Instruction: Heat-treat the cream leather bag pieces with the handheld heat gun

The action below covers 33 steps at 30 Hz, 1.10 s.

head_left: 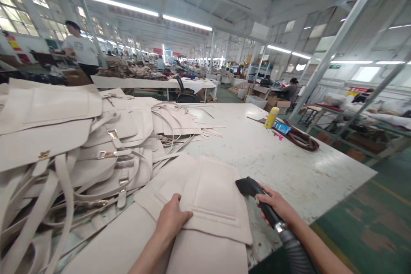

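Beige leather pieces (215, 188) with a stitched pocket panel lie on the white table (231, 145) in front of me. My left hand (173, 218) rests on them, thumb apart from the fingers, at the lower left edge of the pocket panel. My right hand (272, 203) is wrapped round a black nozzle (250, 187) joined to a ribbed grey hose (297, 250). The nozzle's flat tip is at the right edge of the leather piece.
Beige bag parts with straps and gold buckles (112, 135) are heaped at the left. A yellow bottle (272, 117), a blue packet (281, 127) and coiled brown straps (302, 139) sit at the back right. A person (80, 49) stands at the far left.
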Each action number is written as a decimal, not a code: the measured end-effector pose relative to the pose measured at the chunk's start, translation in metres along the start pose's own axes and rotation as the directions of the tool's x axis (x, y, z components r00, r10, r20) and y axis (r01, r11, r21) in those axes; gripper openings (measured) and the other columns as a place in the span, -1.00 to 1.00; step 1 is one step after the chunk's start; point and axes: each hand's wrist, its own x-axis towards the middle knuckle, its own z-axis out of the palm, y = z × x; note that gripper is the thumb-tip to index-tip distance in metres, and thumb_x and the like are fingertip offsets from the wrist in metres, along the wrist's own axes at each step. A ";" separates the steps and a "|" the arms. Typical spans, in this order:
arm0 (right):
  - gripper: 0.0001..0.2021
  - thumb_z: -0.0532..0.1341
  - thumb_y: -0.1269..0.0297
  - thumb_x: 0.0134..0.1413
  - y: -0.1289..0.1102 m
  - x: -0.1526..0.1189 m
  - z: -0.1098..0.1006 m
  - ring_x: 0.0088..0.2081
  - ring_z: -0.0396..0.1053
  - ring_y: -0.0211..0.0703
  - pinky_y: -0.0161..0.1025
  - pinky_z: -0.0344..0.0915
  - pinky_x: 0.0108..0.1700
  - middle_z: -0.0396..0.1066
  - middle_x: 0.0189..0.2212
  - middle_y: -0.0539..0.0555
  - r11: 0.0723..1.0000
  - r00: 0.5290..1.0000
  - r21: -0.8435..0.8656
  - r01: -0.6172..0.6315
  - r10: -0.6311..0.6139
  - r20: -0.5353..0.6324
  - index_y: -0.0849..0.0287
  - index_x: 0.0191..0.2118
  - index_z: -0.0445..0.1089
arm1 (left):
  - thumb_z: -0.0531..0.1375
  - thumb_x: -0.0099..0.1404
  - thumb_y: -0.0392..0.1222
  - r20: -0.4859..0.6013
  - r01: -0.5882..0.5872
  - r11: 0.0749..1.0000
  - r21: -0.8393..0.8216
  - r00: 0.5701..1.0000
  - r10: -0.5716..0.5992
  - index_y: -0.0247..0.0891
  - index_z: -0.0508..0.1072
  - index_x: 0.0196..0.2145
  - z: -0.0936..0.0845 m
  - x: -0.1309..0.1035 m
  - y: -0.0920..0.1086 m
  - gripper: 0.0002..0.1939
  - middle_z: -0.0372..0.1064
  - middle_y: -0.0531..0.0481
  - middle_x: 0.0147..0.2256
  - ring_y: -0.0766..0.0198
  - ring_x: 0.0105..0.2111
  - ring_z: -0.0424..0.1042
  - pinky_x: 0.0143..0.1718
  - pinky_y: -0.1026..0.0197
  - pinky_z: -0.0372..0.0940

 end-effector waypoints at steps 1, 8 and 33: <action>-0.35 0.16 0.16 -0.08 -0.003 0.009 0.000 -0.70 0.35 -0.19 -0.31 0.28 -0.75 0.35 -0.60 -0.07 1.000 1.000 -0.008 0.002 -0.002 0.008 0.11 0.15 -0.05 | 0.18 -0.08 -0.22 0.015 -0.017 0.998 -0.067 1.000 0.018 -0.34 0.29 -0.20 0.004 -0.002 0.002 -0.58 0.40 -0.13 -0.29 0.09 -0.25 0.37 -0.27 0.21 0.21; -0.35 0.17 0.23 -0.09 -0.033 0.058 0.013 -0.72 0.34 -0.19 -0.32 0.27 -0.76 0.30 -0.67 -0.10 0.994 0.997 -0.088 0.070 -0.071 -0.002 0.15 0.16 -0.03 | 0.11 -0.18 -0.45 0.135 -0.046 0.802 -0.596 0.978 0.157 -0.37 0.34 -0.21 0.023 -0.015 0.005 -0.53 0.44 0.03 -0.37 0.19 -0.33 0.39 -0.31 0.28 0.25; -0.64 0.18 0.38 0.04 -0.123 0.067 0.175 -0.66 0.29 -0.36 -0.39 0.30 -0.68 0.31 -0.54 -0.09 0.874 0.921 -0.417 0.249 -0.080 0.382 0.18 0.00 0.20 | 0.09 -0.22 -0.42 0.199 0.195 0.377 -0.905 0.980 -0.030 -0.40 0.38 -0.29 0.043 -0.074 0.021 -0.58 0.40 0.02 -0.50 0.28 -0.51 0.33 -0.48 0.31 0.21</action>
